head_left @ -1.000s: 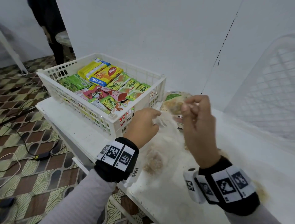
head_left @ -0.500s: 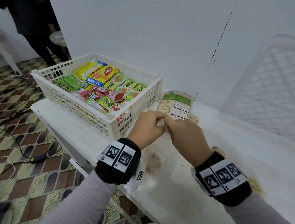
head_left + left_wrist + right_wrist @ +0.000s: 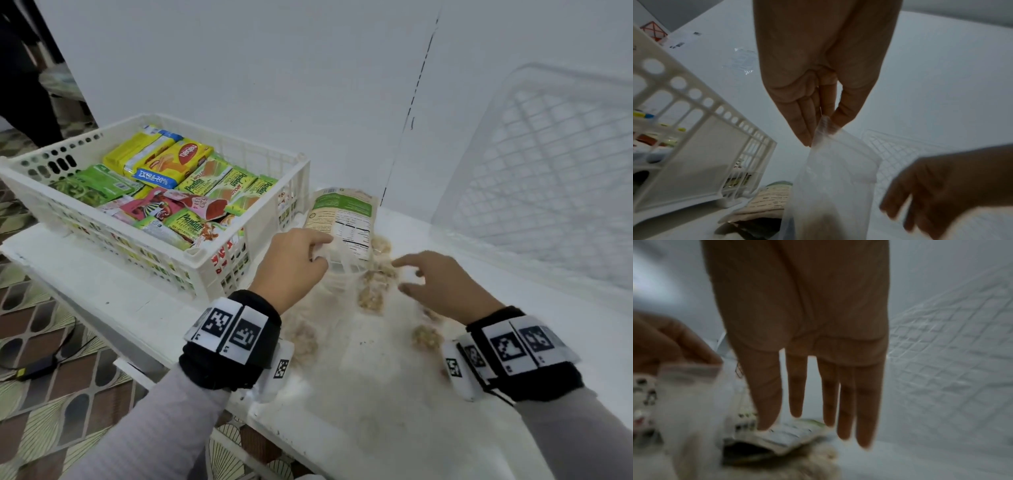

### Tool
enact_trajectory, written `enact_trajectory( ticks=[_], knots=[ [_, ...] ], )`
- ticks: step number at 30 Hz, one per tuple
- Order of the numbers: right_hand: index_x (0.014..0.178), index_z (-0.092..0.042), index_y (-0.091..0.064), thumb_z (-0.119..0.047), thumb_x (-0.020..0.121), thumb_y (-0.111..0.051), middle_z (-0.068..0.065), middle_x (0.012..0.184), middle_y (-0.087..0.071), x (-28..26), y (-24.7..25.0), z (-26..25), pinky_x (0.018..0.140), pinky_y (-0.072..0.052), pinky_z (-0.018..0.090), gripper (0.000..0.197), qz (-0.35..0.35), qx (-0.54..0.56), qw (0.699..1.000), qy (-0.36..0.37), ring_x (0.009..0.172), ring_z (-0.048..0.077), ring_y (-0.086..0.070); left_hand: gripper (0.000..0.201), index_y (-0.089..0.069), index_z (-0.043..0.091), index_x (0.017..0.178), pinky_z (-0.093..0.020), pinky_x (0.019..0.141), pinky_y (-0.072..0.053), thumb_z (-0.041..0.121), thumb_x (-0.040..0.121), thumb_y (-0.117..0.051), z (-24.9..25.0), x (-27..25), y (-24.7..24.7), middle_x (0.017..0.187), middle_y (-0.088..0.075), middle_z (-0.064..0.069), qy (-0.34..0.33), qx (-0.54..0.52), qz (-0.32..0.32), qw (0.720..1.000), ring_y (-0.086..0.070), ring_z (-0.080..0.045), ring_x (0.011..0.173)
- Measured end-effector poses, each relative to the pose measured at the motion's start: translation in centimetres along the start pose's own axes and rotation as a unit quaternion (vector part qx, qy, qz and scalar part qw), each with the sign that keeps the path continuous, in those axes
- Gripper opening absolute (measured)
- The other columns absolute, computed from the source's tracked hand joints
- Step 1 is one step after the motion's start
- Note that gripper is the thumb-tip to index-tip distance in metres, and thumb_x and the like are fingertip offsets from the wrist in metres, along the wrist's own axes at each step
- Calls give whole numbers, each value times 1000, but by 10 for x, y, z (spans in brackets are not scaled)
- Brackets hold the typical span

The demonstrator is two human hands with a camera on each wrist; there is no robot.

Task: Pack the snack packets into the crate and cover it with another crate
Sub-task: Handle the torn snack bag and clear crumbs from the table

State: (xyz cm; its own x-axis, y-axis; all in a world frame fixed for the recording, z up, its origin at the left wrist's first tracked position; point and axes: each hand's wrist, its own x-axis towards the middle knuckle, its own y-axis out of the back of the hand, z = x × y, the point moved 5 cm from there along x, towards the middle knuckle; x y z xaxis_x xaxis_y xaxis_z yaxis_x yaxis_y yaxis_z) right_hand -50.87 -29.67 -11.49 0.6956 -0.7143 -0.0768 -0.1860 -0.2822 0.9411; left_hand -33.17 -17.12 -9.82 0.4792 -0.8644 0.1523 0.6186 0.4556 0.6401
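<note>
A white crate (image 3: 193,253) at the table's left holds several colourful snack packets (image 3: 178,192). Just right of it, my left hand (image 3: 320,246) pinches the top edge of a clear plastic bag (image 3: 342,265). The left wrist view shows the same pinch, thumb against fingers (image 3: 822,126) on the bag (image 3: 838,178). A green-and-beige packet (image 3: 346,219) lies flat behind the bag. My right hand (image 3: 411,274) hovers to the bag's right with fingers spread and holds nothing; in the right wrist view its fingers (image 3: 846,402) hang straight above that packet (image 3: 789,436).
A second, empty white crate (image 3: 548,178) leans against the wall at the right. Beige lumps (image 3: 424,337) lie blurred on the white table (image 3: 376,411) near my hands. A person stands at the far left (image 3: 20,85); cables run over the patterned floor (image 3: 41,370).
Half a second ago both hands met at the bag's edge. My right hand has since let go and moved right with its fingers spread. The left hand keeps its pinch.
</note>
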Motion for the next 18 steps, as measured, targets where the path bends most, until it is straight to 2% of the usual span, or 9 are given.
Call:
enact_trajectory(
  ticks=[2, 3, 5, 8, 11, 14, 16, 18],
  knots=[
    [140, -23, -40, -29, 92, -56, 9, 138, -45, -1, -20, 30, 101, -35, 30, 52, -130, -95, 985, -60, 122, 24, -48, 44, -65, 15, 119, -36, 96, -49, 2, 78, -53, 1, 2, -4, 112, -67, -11, 5, -18, -4, 1000, -62, -19, 105],
    [143, -23, -35, -29, 93, -53, 11, 140, -42, -2, -30, 41, 103, -36, 32, 54, -170, -112, 975, -84, 125, 26, -45, 44, -64, 14, 120, -33, 98, -48, 2, 79, -53, 2, 3, -6, 116, -66, -10, 4, -27, -8, 1000, -61, -18, 108],
    [139, -22, -39, -26, 93, -49, 13, 135, -44, -1, -42, 53, 101, -41, 36, 47, -180, -121, 970, -107, 120, 30, -47, 42, -63, 12, 121, -27, 99, -45, 2, 82, -51, 6, 4, -10, 122, -63, -8, 0, -40, -14, 999, -59, -15, 113],
    [110, -19, -54, -15, 88, -53, 12, 117, -48, 0, -42, 57, 85, -46, 32, 23, -115, -112, 980, -115, 103, 27, -51, 38, -64, 12, 119, -24, 98, -44, 3, 85, -49, 12, 5, -11, 115, -66, -8, -7, -47, -6, 999, -59, -14, 108],
    [90, -18, -55, -10, 83, -58, 8, 103, -53, -2, -36, 55, 76, -43, 27, 12, -77, -62, 989, -112, 97, 24, -53, 35, -66, 13, 117, -27, 96, -46, 6, 86, -51, 17, 6, -14, 112, -67, -2, -13, -51, -10, 999, -60, -12, 105],
    [80, -16, -57, -3, 84, -61, 3, 84, -57, -8, -9, 38, 69, -39, 22, 14, 69, 18, 994, -79, 84, 21, -57, 35, -66, 13, 117, -24, 94, -46, 7, 85, -52, 19, 7, -18, 112, -67, -1, -13, -47, -22, 999, -61, -11, 104],
    [83, -15, -64, -2, 82, -64, 3, 83, -62, -17, 17, 17, 69, -39, 18, 13, 192, 126, 973, -33, 82, 16, -57, 35, -66, 13, 117, -25, 95, -47, 7, 85, -53, 18, 7, -18, 114, -66, -2, -9, -45, -25, 999, -61, -11, 104],
    [88, -17, -65, -3, 81, -68, 2, 84, -69, -27, 36, -9, 72, -49, 22, 16, 254, 296, 920, 28, 83, 14, -63, 34, -66, 13, 117, -29, 97, -48, 8, 85, -54, 16, 9, -19, 116, -65, -3, 0, -49, -28, 998, -61, -13, 105]
  ],
)
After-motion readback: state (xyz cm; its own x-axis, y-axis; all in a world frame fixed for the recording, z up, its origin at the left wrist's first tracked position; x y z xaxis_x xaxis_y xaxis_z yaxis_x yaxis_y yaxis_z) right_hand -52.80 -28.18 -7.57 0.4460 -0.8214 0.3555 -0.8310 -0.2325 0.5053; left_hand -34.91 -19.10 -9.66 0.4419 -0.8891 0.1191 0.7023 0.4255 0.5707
